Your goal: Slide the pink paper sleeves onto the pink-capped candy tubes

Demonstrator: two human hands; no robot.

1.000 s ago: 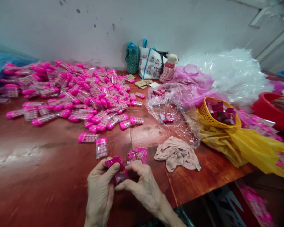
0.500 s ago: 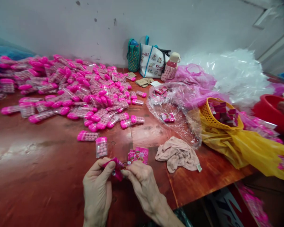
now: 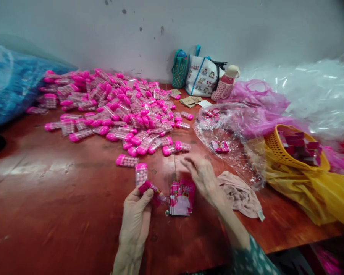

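My left hand pinches a pink printed wrapper between thumb and fingers, its far end loose over the table. Above it stands a clear candy container with a pink cap and pale pink balls inside. A second candy container lies just beyond. My right hand, slightly blurred, is off the wrapper with its fingers stretched forward, apparently holding nothing. Below and left of that hand sits a small stack of pink printed wrappers on the table.
A heap of capped candy containers spreads across the back left, beside a blue bag. To the right lie a beige cloth, a clear plastic bag and a yellow basket. Bags and a bottle stand at the wall.
My right hand has let go of the wrapper and moved forward over the table. The wrapper stays in my left hand. The view has turned left.
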